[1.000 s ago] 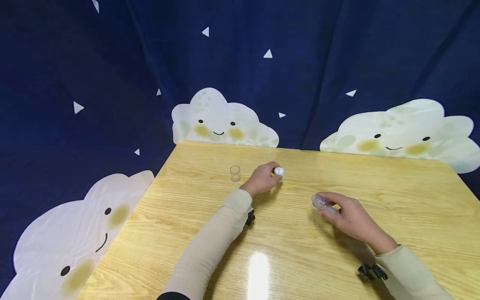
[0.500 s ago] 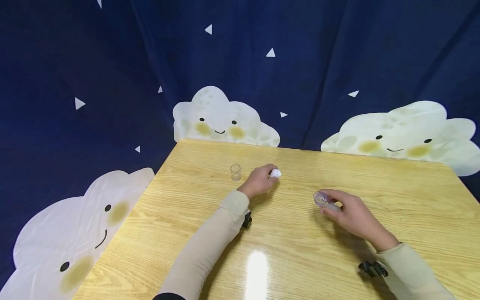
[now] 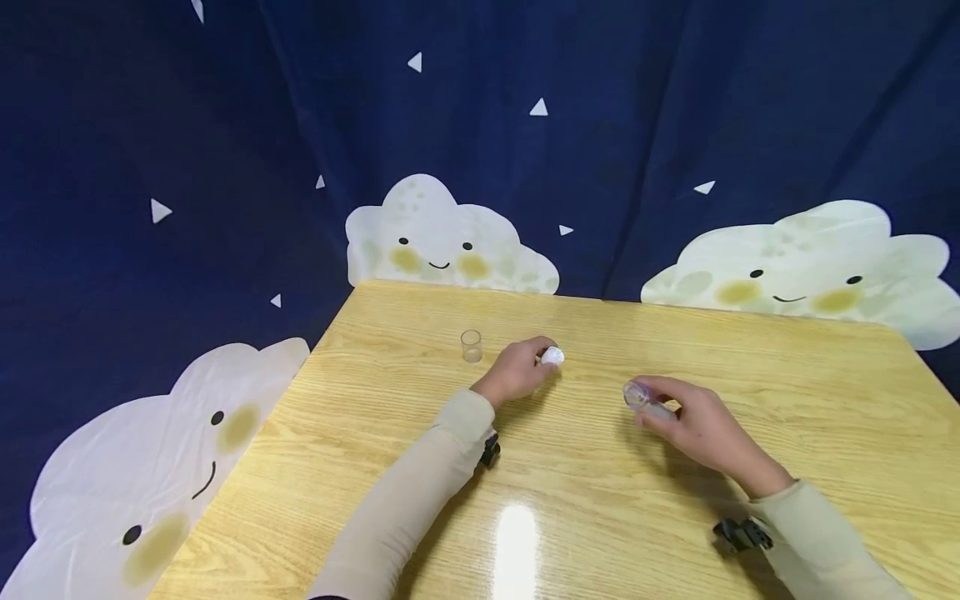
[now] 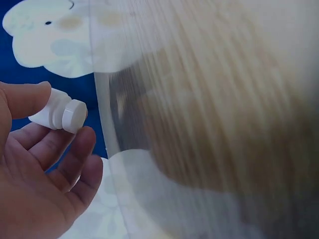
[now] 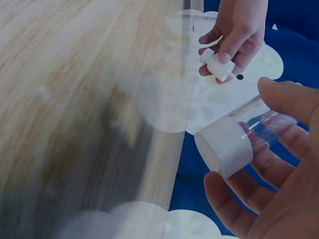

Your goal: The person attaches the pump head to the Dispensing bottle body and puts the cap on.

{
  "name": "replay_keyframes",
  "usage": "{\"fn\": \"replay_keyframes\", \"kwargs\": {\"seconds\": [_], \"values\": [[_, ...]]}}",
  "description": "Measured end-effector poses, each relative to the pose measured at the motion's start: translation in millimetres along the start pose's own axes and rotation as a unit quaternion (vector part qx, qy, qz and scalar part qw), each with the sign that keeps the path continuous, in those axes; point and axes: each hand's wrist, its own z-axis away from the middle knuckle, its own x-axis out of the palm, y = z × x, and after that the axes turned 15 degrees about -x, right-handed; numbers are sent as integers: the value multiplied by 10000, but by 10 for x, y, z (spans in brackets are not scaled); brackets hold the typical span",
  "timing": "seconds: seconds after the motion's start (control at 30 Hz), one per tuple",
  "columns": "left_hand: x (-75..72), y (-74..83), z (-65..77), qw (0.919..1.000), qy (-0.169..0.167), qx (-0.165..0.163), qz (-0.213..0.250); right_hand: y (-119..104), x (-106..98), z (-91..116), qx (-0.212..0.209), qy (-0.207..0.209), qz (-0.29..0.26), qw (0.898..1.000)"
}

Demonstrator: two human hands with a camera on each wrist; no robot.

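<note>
In the head view, my left hand pinches a small white pump head above the table. The left wrist view shows this pump head between thumb and fingers, its stepped round end outward. From the right wrist view, a thin spout sticks out of the pump head. My right hand holds a clear bottle, tilted, apart from the pump head. The bottle's white end shows in the right wrist view. Left of my left hand, a clear cylindrical cap stands on the table.
The wooden table has its far edge against a dark blue curtain printed with clouds. A black wrist mount hangs under the right sleeve, and another black mount under the left sleeve.
My left hand, with the pump head, has come slightly nearer and the pump head has tilted a little. The right hand and bottle have barely moved. The clear cap stays in place.
</note>
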Motion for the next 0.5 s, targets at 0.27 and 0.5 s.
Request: {"fn": "replay_keyframes", "kwargs": {"seconds": [0.27,0.5], "values": [[-37,-1,98,9996,25,228,-162,-21,-22,-49,55,-46,-40,10000],[-61,-23,138,9993,-37,360,-3,-30,-32,-97,-68,50,112,9999]]}}
